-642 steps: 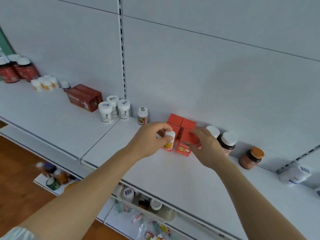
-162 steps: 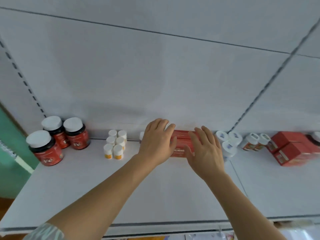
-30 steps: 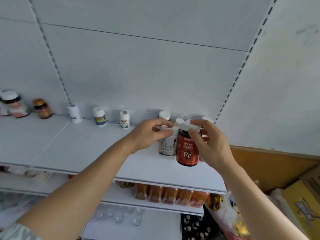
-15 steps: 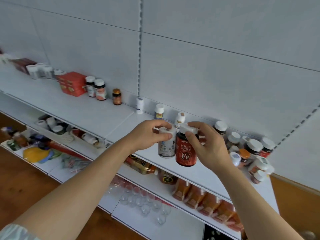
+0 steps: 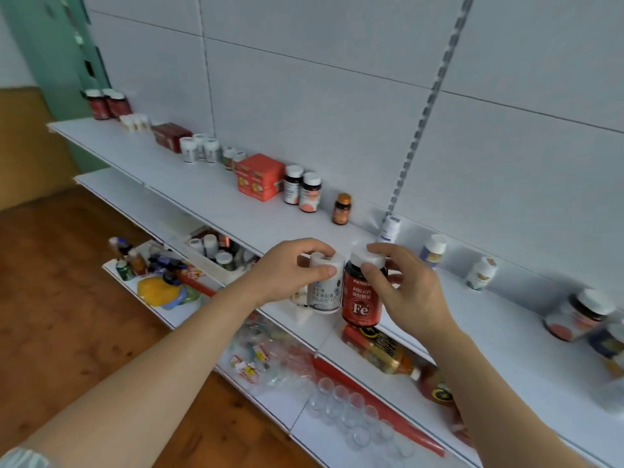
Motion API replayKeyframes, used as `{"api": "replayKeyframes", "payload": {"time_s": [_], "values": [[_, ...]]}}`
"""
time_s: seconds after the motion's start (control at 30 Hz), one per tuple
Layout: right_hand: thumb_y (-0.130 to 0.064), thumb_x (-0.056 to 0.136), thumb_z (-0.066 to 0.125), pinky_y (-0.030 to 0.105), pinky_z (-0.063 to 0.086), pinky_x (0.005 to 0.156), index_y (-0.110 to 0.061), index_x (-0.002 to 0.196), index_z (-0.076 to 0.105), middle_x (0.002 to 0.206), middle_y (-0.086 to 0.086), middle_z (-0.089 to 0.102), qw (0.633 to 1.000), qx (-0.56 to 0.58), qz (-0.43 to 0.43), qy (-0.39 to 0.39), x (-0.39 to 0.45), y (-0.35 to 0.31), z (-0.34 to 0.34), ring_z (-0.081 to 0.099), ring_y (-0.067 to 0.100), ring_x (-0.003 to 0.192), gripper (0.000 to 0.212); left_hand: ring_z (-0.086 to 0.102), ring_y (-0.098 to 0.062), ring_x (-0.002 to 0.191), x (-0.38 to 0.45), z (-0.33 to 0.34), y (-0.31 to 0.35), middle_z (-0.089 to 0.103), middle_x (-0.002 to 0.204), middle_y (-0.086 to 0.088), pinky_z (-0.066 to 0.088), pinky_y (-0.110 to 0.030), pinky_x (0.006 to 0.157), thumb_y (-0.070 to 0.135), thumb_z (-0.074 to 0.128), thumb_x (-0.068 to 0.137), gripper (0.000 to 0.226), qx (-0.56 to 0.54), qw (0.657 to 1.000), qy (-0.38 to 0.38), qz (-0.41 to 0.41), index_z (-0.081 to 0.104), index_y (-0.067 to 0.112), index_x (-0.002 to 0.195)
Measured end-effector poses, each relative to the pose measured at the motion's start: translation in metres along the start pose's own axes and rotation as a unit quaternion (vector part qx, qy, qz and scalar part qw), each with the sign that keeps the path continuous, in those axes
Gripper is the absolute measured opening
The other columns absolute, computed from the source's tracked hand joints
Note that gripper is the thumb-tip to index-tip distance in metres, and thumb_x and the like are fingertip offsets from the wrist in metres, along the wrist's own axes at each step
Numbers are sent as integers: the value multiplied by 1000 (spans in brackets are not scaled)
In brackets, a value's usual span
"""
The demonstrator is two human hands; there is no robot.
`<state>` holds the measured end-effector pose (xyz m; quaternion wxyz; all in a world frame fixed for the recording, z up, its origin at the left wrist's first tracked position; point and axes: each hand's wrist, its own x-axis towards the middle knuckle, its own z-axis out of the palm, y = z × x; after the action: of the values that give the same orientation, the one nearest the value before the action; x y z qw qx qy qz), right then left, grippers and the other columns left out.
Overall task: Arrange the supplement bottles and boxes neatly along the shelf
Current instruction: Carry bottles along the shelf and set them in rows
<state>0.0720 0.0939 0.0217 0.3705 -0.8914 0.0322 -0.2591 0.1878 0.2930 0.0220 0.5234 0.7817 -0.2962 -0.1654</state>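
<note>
White shelf (image 5: 216, 201) behind; left hand (image 5: 287, 276) grips white bottle (image 5: 325, 285), right hand (image 5: 410, 292) red bottle (image 5: 362, 295), touching.

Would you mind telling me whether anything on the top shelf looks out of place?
Right of the hands, three small white bottles stand spaced apart along the back wall, not grouped like the tidy clusters further left.

Both our arms reach forward, each hand closed in a grip on a bottle.

Our left hand (image 5: 287, 275) curls round the top of a white bottle (image 5: 325, 288), thumb laid across its near side and fingers hooked over the cap. Our right hand (image 5: 410, 292) pinches the white cap of a red bottle (image 5: 361, 300), thumb on the near edge, fingers behind. The two bottles touch side by side. Both forearms are bare, rising from the near corners.
</note>
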Motion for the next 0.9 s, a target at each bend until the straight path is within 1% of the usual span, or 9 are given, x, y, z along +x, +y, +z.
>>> {"api": "replayKeyframes", "payload": {"time_s": [0.2, 0.3, 0.33, 0.37, 0.43, 0.5, 0.6, 0.73, 0.9], "values": [[-41, 89, 63, 22, 55, 76, -37, 116, 61, 112, -17, 63, 999, 16, -18, -28, 59, -20, 72, 62, 3, 96, 28, 67, -5, 93, 16, -72, -36, 70, 103, 11, 58, -36, 82, 28, 73, 85, 25, 0, 999, 48, -18, 67, 33, 110], [-40, 88, 64, 28, 56, 77, -35, 116, 62, 113, -15, 64, 999, 23, -33, -32, 96, -23, 108, 62, 4, 97, 28, 66, -5, 85, 32, -107, -55, 69, 99, 13, 56, -26, 70, 30, 74, 85, 27, 1, 998, 62, -28, 67, 33, 110], [-39, 88, 64, 29, 57, 77, -33, 116, 63, 112, -15, 64, 998, 26, -40, -31, 109, -24, 119, 62, 5, 97, 29, 68, -10, 86, 39, -120, -60, 70, 99, 12, 57, -30, 70, 34, 76, 83, 27, 4, 997, 69, -30, 67, 36, 109], [-40, 87, 64, 30, 57, 77, -32, 116, 63, 111, -14, 65, 998, 31, -48, -30, 123, -25, 131, 62, 5, 96, 30, 69, -14, 89, 47, -133, -66, 71, 102, 12, 58, -36, 75, 36, 77, 81, 28, 6, 996, 82, -31, 68, 37, 107], [-41, 87, 64, 31, 57, 75, -31, 116, 64, 109, -13, 66, 996, 44, -63, -33, 152, -28, 156, 63, 7, 94, 31, 68, -7, 94, 62, -161, -76, 70, 106, 15, 58, -39, 85, 33, 78, 81, 27, 16, 994, 101, -39, 68, 37, 106], [-41, 87, 65, 33, 57, 75, -31, 115, 63, 109, -12, 66, 995, 51, -70, -40, 179, -31, 179, 64, 8, 93, 30, 67, -2, 92, 78, -188, -83, 70, 107, 15, 57, -33, 85, 30, 78, 82, 26, 29, 993, 107, -47, 68, 34, 106], [-36, 88, 67, 32, 56, 76, -30, 117, 64, 110, -12, 66, 994, 61, -81, -45, 220, -36, 210, 63, 8, 94, 29, 67, 0, 91, 100, -227, -94, 69, 108, 14, 54, -24, 76, 29, 78, 82, 27, 44, 991, 121, -45, 68, 32, 107], [-35, 87, 68, 35, 56, 80, -30, 116, 64, 110, -17, 64, 992, 70, -81, -60, 261, -44, 253, 62, 6, 98, 29, 66, -4, 94, 120, -270, -118, 69, 108, 14, 56, -32, 84, 31, 78, 81, 26, 38, 988, 139, -54, 68, 33, 105], [-37, 82, 73, 30, 56, 76, -34, 112, 64, 109, -15, 64, 991, 63, -88, -76, 303, -60, 307, 63, 5, 94, 31, 66, -5, 93, 142, -328, -151, 67, 112, 14, 55, -29, 87, 30, 77, 83, 26, 34, 988, 144, -53, 68, 31, 107]]}}
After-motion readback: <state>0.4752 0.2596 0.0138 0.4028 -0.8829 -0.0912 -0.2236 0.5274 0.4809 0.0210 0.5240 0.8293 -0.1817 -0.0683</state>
